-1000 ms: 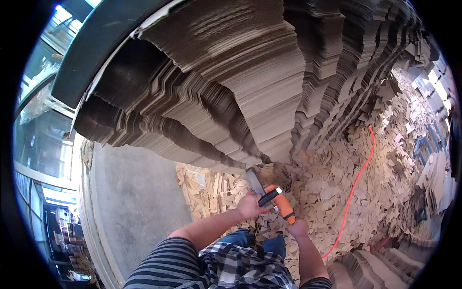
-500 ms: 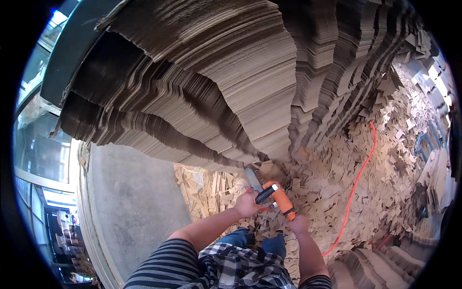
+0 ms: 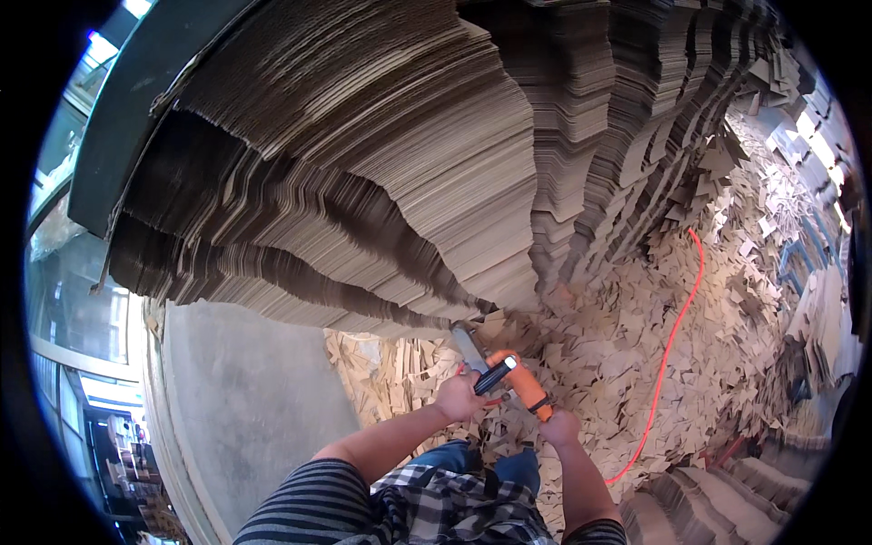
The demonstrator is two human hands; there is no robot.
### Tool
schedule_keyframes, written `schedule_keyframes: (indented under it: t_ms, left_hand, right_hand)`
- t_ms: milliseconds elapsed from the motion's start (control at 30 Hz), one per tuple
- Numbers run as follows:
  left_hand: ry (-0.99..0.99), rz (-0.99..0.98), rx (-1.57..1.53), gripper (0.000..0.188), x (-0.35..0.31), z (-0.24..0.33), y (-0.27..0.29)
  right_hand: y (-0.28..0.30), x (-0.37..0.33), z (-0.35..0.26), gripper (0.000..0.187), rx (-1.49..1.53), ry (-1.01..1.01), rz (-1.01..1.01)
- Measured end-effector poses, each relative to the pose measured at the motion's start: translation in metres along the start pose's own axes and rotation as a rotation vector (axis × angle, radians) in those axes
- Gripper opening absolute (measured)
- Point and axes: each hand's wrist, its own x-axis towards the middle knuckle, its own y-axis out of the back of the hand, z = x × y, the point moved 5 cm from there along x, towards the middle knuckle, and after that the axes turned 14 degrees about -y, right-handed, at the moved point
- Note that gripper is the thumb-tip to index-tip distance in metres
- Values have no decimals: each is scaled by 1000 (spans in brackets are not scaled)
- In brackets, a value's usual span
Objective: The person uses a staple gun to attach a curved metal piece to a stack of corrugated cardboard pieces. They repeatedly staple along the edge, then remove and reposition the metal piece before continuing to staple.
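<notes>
Both my hands hold an orange power tool (image 3: 527,385) low against a tall stack of cut cardboard sheets (image 3: 454,177). My left hand (image 3: 460,397) is wrapped round its black side handle (image 3: 493,374). At its rear end my right hand (image 3: 559,427) closes on the grip. A grey metal bar (image 3: 470,347) points from the tool's front towards the stack's lower edge; I cannot make out whether its tip touches the cardboard. Wavy dark grooves run across the stack's face, with stepped sheet edges between them.
Cardboard scraps (image 3: 609,363) cover the floor around my feet and far off to the right. A red hose (image 3: 670,341) curves over them. Grey bare floor (image 3: 245,391) lies at the left, beside windows (image 3: 77,282). More stacked cardboard (image 3: 699,509) stands at the lower right.
The stack's face appears slightly lower and further left as my view shifts. The tool and both hands have moved slightly left in the picture. My grip on it is unchanged.
</notes>
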Motion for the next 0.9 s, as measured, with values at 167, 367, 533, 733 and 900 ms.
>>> schedule_keyframes:
  t_ms: [167, 367, 533, 733, 900]
  left_hand:
    - [31, -12, 38, 30, 5, -15, -9]
    - [19, -24, -13, 34, 9, -21, -21]
    - [-42, -24, 99, 50, 18, -36, -45]
    - [154, -127, 25, 38, 4, -25, -27]
    - [59, -75, 155, 44, 26, -22, -26]
  right_hand:
    - [6, -1, -6, 33, -24, -32, -88]
    - [-9, 2, 2, 33, 23, -30, -114]
    - [-19, 14, 13, 34, -60, -83, -156]
    - [17, 13, -58, 38, 101, 38, -175]
    - [69, 29, -143, 39, 339, 191, -230]
